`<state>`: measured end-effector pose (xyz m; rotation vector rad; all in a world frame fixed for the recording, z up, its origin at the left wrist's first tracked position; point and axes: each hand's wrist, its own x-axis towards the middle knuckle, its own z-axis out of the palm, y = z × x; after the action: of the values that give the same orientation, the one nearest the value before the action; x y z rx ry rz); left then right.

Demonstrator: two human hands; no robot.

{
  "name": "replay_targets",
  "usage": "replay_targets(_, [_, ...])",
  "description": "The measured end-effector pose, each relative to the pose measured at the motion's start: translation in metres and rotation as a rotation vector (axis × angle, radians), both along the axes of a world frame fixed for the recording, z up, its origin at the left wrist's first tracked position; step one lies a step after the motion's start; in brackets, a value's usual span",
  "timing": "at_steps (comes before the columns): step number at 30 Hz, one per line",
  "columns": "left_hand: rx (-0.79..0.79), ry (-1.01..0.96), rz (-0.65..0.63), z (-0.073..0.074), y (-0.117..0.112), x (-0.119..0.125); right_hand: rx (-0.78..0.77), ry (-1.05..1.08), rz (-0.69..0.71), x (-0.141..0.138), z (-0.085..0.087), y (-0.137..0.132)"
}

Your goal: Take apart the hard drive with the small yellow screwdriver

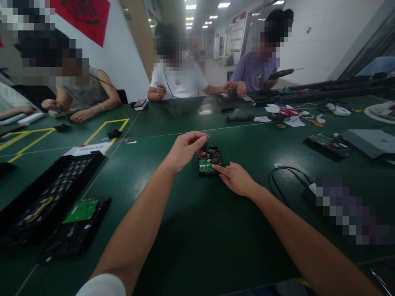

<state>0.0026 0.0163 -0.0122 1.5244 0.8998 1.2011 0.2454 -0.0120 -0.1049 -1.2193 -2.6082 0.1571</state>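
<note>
A hard drive (202, 172) with a green circuit board (205, 165) lies flat on the dark green table in front of me. Above its far left part is my left hand (189, 151), with thumb and fingers pinched together. Something small and dark shows by those fingertips, but I cannot make out what it is. On the other side my right hand (239, 180) reaches in with its index finger stretched out, the tip at the board's right edge. The other right fingers are loosely curled and hold nothing.
At left lie a long black tray (58, 187) and another drive with a green board (80, 211). A third drive (327, 144), a grey metal box (370, 142) and a black cable (290, 167) are on the right. Several people sit opposite; one holds a powered screwdriver (281, 74).
</note>
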Motion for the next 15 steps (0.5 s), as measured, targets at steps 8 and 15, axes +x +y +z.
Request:
replay_targets(8, [0.048,0.066,-0.042,0.0013,-0.0026,0.0009,0.027,-0.018,0.004,0.0001,-0.0010,-0.0003])
replay_targets(15, [0.074,0.060,-0.030,-0.0023,-0.0005,0.0037,0.030,-0.012,0.006,-0.0002,-0.0019,0.0002])
